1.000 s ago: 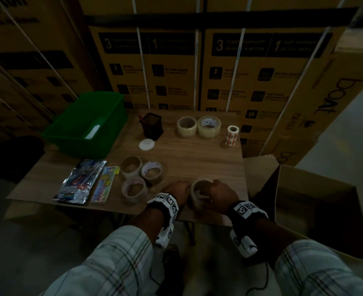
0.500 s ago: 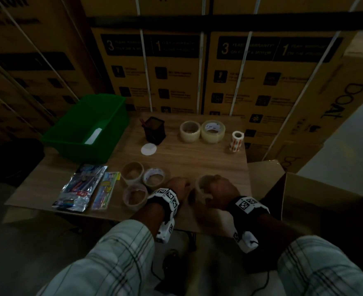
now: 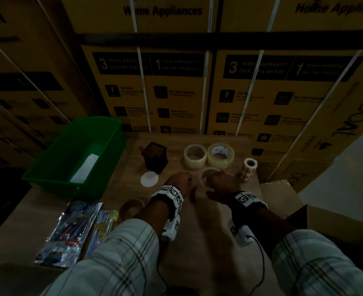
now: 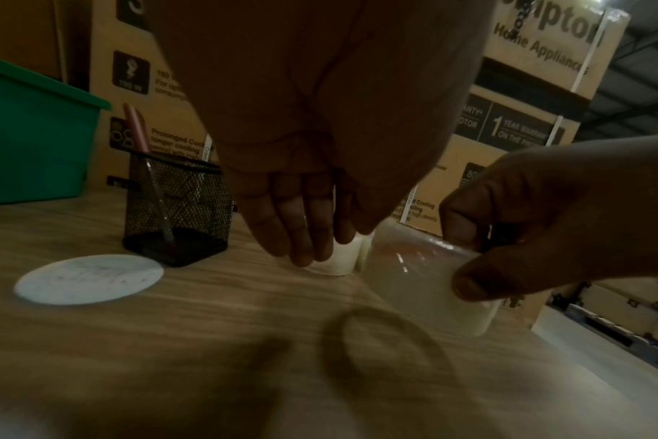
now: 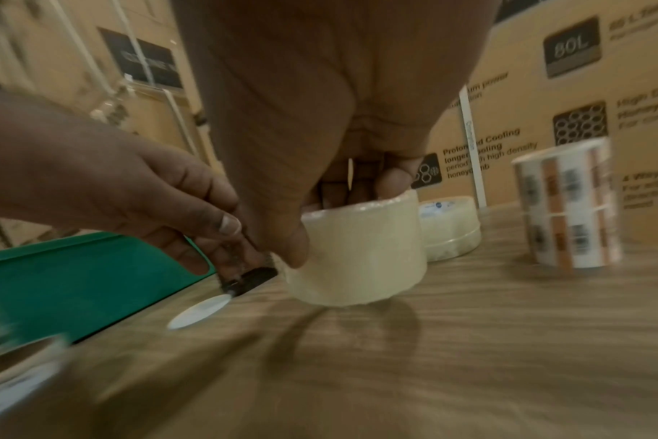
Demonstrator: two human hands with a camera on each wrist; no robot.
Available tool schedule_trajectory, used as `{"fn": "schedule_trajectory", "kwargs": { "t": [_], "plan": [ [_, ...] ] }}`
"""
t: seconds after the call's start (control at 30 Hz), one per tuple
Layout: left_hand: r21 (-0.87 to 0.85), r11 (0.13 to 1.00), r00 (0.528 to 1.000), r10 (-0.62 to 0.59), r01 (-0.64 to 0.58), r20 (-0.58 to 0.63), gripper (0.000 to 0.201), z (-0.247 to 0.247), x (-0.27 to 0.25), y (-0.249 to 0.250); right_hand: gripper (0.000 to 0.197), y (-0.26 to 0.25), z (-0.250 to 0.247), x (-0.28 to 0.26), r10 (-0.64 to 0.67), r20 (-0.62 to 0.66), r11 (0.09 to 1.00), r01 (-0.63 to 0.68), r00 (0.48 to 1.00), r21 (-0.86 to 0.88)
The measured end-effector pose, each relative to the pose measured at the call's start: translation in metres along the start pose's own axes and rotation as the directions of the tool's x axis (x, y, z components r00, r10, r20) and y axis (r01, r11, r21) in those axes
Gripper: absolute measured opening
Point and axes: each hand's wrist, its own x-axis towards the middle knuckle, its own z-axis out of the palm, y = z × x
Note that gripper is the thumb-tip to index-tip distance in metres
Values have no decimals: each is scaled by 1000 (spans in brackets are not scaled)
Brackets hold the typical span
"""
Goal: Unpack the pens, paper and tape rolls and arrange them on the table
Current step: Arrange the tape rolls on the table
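Note:
My right hand [image 3: 213, 181] grips a clear tape roll [image 3: 206, 175], thumb on its outer wall and fingers inside the core. In the right wrist view the tape roll [image 5: 357, 258] hangs just above the wooden table [image 5: 489, 341], casting a shadow. My left hand [image 3: 183, 181] hovers beside it on the left with relaxed fingers [image 4: 301, 231], holding nothing. Two more clear tape rolls [image 3: 194, 155] [image 3: 220, 154] and a printed label roll [image 3: 249, 168] stand just behind. Two pen packs [image 3: 69, 229] [image 3: 102, 227] lie at the front left. Another tape roll [image 3: 131, 207] is half hidden by my left arm.
A black mesh pen holder [image 3: 156, 157] with a pen and a white disc [image 3: 149, 178] sit left of my hands. A green bin [image 3: 48, 174] holding a white slip stands at the back left. An open cardboard box [image 3: 330, 212] is at the right. Stacked cartons wall the back.
Both hands have moved from the table's front edge toward the back rolls, the right hand carrying the tape roll with it. The head view has shifted forward.

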Motion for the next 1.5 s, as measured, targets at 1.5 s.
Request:
{"fn": "schedule_trajectory", "kwargs": {
  "t": [1.5],
  "plan": [
    [-68,991,993,119,-119,0,43,12,76,5,45,43,8,53,243,-142,967,-229,960,108]
  ]
}}
